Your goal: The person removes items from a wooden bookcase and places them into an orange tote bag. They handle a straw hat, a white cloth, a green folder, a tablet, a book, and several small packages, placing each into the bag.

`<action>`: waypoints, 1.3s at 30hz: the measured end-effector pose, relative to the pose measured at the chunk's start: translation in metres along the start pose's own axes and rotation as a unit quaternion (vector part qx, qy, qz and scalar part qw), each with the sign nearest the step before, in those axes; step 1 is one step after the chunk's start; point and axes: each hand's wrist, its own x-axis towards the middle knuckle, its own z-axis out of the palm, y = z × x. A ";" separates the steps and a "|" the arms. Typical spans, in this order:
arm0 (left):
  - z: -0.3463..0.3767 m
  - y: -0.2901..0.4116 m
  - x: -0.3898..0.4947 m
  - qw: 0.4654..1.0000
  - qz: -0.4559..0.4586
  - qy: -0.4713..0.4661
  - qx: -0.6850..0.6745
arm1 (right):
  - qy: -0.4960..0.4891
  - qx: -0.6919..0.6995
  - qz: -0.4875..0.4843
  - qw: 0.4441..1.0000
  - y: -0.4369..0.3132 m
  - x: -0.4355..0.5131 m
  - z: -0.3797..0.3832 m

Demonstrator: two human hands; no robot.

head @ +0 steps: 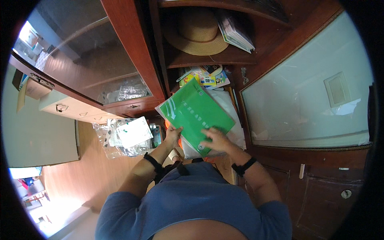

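Observation:
My left hand pinches the left edge of a green folder in a clear plastic sleeve, thumb on top. The folder lies tilted before me and bears white writing and curved white stripes. Over its lower right part is my right hand, slightly blurred, with its fingers apart. Whether those fingers touch the cover, I cannot tell. Beneath the folder a white plastic-wrapped bundle shows along the right and lower sides. Colourful booklets lie in the cabinet compartment just beyond the folder's far corner.
A straw hat and leaning books occupy the shelf above. Glass-paned cabinet doors stand open at left and right. To my left, a clear plastic bag with papers sits above the wooden floor.

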 end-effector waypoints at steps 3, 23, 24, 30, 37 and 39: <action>-0.003 0.030 -0.005 0.998 -0.028 -0.013 0.049 | 0.162 -0.090 0.182 0.966 0.025 0.039 -0.020; -0.046 0.132 -0.015 0.932 -0.247 -0.255 0.073 | -0.057 0.699 0.291 0.651 -0.022 0.028 -0.008; -0.040 0.130 -0.019 0.928 -0.243 -0.270 0.081 | -0.046 0.683 0.306 0.661 -0.023 0.008 -0.008; 0.000 0.081 -0.030 0.952 -0.167 -0.217 0.141 | 0.033 0.746 0.147 0.649 -0.005 -0.083 0.005; 0.039 -0.045 -0.062 0.937 -0.166 0.033 0.306 | 0.265 0.818 0.204 0.468 0.026 -0.240 0.043; 0.058 -0.062 -0.067 0.912 -0.248 0.037 0.324 | 0.266 0.830 0.190 0.453 0.042 -0.286 0.059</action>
